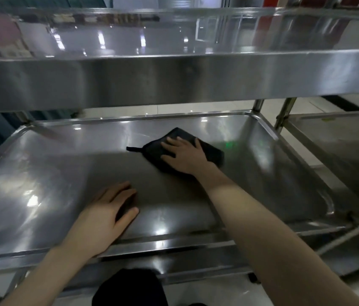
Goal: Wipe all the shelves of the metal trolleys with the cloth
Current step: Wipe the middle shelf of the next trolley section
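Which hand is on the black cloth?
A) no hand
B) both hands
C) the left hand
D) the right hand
D: the right hand presses flat on the black cloth, while the left hand rests on the bare metal shelf.

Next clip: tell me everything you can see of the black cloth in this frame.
The cloth is black, looks like soft, fairly thick fabric, and seems folded into a rough rectangle. It lies flat and skewed on the steel shelf below the top one, right of centre and toward the back. A small loop or tag sticks out at its left corner. The right hand presses on top with fingers spread, covering its middle. Its right edge is slightly blurred; no pattern or dirt can be made out.
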Available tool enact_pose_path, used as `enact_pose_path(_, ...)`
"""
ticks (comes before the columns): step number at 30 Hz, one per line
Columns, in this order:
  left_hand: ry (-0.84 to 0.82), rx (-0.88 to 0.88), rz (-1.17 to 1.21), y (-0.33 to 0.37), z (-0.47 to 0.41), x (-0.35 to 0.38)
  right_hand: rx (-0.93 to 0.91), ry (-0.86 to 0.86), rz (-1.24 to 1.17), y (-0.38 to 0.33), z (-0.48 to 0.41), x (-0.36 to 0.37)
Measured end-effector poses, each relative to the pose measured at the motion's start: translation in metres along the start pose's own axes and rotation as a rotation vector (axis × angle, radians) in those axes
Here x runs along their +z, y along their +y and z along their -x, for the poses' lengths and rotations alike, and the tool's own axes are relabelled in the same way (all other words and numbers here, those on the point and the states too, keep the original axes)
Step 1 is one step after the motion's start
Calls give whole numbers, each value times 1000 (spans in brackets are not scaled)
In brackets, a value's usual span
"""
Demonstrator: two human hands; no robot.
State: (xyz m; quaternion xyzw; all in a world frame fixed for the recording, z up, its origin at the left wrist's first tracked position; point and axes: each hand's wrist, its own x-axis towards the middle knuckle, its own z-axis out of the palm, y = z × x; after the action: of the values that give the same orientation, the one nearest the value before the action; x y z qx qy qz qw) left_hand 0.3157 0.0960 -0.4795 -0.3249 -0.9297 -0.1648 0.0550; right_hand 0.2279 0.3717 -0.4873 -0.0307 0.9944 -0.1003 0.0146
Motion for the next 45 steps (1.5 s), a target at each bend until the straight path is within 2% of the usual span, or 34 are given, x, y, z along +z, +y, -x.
enact_pose_path(3, -20, 31, 44, -8, 4, -5, -7, 13, -36, 16, 5, -7)
enact_pose_path(5, -58, 73, 43, -19, 7, -11, 148, 112, -14, 66, 21, -16)
enact_pose_path(8, -94, 89, -16, -48, 19, -25, 460, 102, -33, 154, 56, -33)
enact_pose_path(11, -73, 36, -30, -75, 34, -36, 552, 84, -13, 183, 66, -32)
enact_pose_path(14, -38, -7, 5, -80, 39, -35, 456, 116, 41, 128, 39, -16)
enact_pose_path(20, -15, -77, 52, -76, 40, -35, -96, 13, 38, -118, -36, 33)
enact_pose_path(22, -8, -107, 74, -76, 42, -36, -230, -45, 11, -172, -42, 40)
enact_pose_path(24, 23, -137, 105, -77, 44, -38, -262, -59, -9, -177, -42, 37)
enact_pose_path(26, 42, -143, 103, -77, 46, -37, -209, -7, -24, -146, -32, 32)
enact_pose_path(28, 55, -142, 101, -78, 46, -36, -70, 65, -36, -95, -15, 22)
enact_pose_path(32, 76, -138, 101, -81, 45, -33, 333, 97, -15, 11, 39, 0)
enact_pose_path(35, 99, -131, 84, -82, 46, -31, 501, 81, 7, 26, 50, -1)
enact_pose_path(38, 122, -131, 111, -84, 47, -32, 402, 75, 21, -19, 17, 8)
enact_pose_path(42, -4, -55, 78, -107, 51, -45, 98, 7, 34, -124, -53, 29)
enact_pose_path(45, -35, -99, -13, -141, 70, -60, -113, -17, 17, -217, -87, 46)
